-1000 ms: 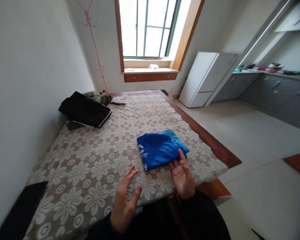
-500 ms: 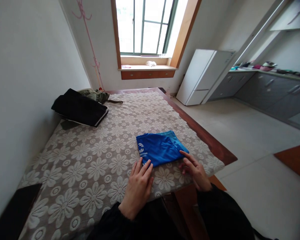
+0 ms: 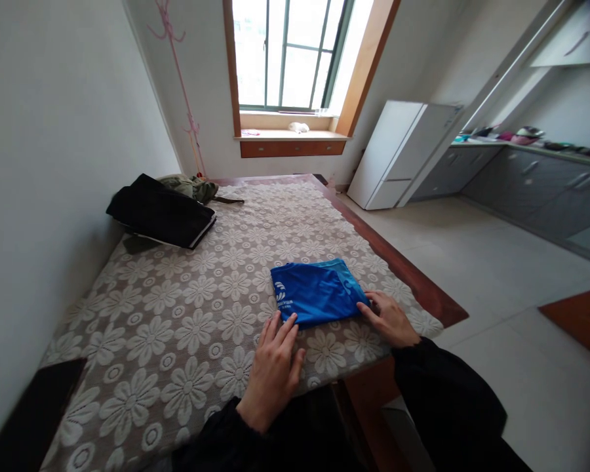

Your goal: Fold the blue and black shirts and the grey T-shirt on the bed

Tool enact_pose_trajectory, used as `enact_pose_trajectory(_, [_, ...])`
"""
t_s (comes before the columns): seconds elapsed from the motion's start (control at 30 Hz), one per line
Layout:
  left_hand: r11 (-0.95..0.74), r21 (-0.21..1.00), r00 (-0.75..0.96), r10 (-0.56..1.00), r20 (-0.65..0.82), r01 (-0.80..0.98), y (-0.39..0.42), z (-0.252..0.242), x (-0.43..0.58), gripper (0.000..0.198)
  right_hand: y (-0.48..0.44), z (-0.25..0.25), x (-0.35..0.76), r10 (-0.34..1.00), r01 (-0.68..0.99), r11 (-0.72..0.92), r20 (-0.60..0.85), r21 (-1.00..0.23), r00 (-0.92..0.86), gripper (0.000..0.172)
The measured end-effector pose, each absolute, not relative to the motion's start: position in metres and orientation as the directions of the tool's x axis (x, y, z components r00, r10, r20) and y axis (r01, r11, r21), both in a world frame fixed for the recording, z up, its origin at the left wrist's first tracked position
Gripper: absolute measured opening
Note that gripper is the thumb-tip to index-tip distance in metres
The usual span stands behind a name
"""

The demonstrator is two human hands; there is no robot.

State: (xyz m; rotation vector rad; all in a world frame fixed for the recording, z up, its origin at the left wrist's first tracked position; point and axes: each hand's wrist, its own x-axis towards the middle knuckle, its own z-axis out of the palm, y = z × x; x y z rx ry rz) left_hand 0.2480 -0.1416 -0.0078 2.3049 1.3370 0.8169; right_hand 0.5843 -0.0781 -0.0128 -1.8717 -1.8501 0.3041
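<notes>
A folded blue garment (image 3: 316, 292) with a white logo lies near the front right of the table, on a beige floral lace cloth (image 3: 191, 308). My left hand (image 3: 274, 362) lies flat on the cloth with fingers stretched out, its tips touching the garment's near left corner. My right hand (image 3: 388, 318) rests at the garment's right edge, fingers extended and touching the fabric. Neither hand grips anything.
A black folded item (image 3: 160, 211) and an olive bundle (image 3: 191, 187) sit at the table's far left by the wall. The wooden table edge (image 3: 413, 282) runs along the right. A white fridge (image 3: 398, 154), grey cabinets and a window stand beyond.
My left hand came down from the air onto the cloth at the garment's corner. My right hand turned palm down and slid to the garment's right edge.
</notes>
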Motion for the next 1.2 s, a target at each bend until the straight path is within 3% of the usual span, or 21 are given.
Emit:
enact_pose_trajectory(0.23, [-0.447,0.581,0.314,0.894,0.320,0.680,-0.144,-0.005,0.248,0.037,-0.075,-0.011,0.575,0.980,0.861,0.024,0.180,-0.508,0.079,0.032])
enact_pose_trajectory(0.37, [-0.460,0.577,0.311,0.886,0.343,0.675,-0.145,-0.004,0.247,0.032,-0.069,-0.006,0.573,0.992,0.797,-0.038,0.076,-0.603,0.104,0.030])
enact_pose_trajectory(0.43, [-0.482,0.559,0.345,0.875,0.338,0.675,-0.146,-0.002,0.247,0.033,-0.063,-0.004,0.575,0.994,0.709,-0.064,0.018,-0.702,0.107,0.039])
enact_pose_trajectory(0.5, [-0.506,0.543,0.393,0.863,0.318,0.670,-0.147,-0.001,0.248,0.034,-0.055,-0.004,0.579,0.995,0.609,-0.080,-0.024,-0.789,0.099,0.058])
enact_pose_trajectory(0.63, [-0.493,0.545,0.389,0.870,0.302,0.679,-0.147,0.000,0.248,0.033,-0.039,0.001,0.584,0.993,0.462,-0.114,-0.110,-0.880,0.035,0.083])
enact_pose_trajectory(1.07, [-0.480,0.563,0.348,0.877,0.332,0.673,-0.146,-0.001,0.248,0.031,-0.008,0.017,0.576,0.998,0.416,-0.027,-0.049,-0.909,-0.041,0.065])
enact_pose_trajectory(1.2, [-0.478,0.558,0.353,0.878,0.324,0.678,-0.145,-0.001,0.248,0.029,-0.010,0.014,0.581,0.997,0.528,-0.011,-0.047,-0.849,-0.054,0.065])
